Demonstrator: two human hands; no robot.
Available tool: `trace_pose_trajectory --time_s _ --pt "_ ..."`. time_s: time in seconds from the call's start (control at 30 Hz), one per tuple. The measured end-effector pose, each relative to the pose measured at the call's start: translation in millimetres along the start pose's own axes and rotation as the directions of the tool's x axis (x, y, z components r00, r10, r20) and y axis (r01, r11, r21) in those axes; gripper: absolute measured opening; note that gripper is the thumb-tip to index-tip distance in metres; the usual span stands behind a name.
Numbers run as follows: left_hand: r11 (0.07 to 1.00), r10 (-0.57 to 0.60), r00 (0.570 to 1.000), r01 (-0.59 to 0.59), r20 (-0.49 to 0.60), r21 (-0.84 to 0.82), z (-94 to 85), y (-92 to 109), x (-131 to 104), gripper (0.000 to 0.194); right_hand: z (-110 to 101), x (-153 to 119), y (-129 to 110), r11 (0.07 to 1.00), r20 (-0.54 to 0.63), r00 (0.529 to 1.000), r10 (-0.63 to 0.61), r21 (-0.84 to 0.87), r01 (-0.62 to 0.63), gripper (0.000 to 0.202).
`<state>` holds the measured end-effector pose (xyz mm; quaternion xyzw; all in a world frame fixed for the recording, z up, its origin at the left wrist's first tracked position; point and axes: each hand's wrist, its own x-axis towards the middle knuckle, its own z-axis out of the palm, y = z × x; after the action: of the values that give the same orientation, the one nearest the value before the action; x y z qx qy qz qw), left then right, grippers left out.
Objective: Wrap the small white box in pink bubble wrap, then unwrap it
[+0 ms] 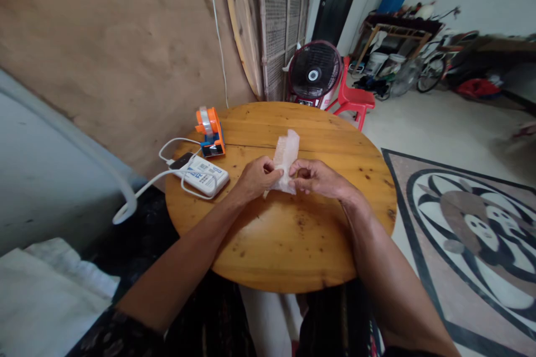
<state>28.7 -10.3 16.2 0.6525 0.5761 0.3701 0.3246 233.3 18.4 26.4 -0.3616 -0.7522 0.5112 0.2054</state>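
Observation:
Between my two hands is a piece of pale pinkish translucent wrap [288, 148], which looks like bubble wrap. Its far end stands up a little above the wooden table, and its near end is crumpled at my fingers. My left hand [260, 175] pinches its left side between thumb and fingers. On the right side, my right hand [314, 177] pinches the same near end, fingers curled. Whether anything lies inside the wrap I cannot tell.
On the round wooden table [268, 245], to the left, stand an orange and blue tape dispenser [213, 133] and a white power bank [205, 177] with a looped white cable [146, 183]. Beyond the table are a fan [315, 70] and a red chair [352, 95]. A wall rises at left.

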Motion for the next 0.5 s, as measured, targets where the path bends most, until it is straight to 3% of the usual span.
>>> trace_pose_trajectory --time_s 0.2,0.5 --pt "1.000 0.005 1.000 -0.005 -0.011 -0.004 1.3 -2.7 -0.5 0.024 -6.8 2.7 6.6 1.000 -0.123 0.992 -0.019 -0.026 0.016 0.026" --pt "0.998 -0.027 0.998 0.030 0.051 -0.049 -2.2 -4.0 -5.0 0.023 -3.7 -0.1 0.7 0.990 0.052 0.992 0.118 0.073 -0.122 0.033"
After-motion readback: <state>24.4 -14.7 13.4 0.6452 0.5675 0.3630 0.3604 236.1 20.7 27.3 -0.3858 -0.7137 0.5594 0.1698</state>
